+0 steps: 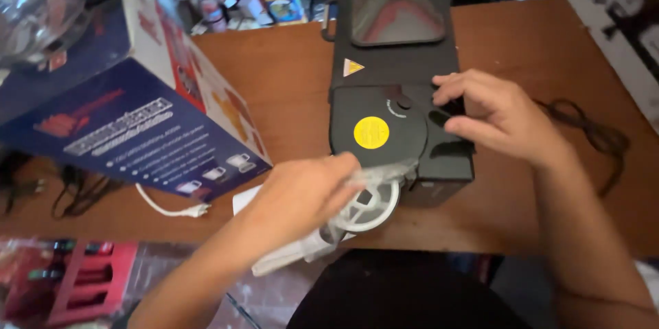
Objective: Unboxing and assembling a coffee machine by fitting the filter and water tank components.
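— What's at nine o'clock?
— A blue carton lies tilted on the desk. Beside it, the left hand has its fingers pinching clear plastic wrap.
— And at three o'clock?
— The right hand rests on the black appliance mid-desk, fingers spread.

1 blk appliance, 1 box, 2 hands, 1 white plug.
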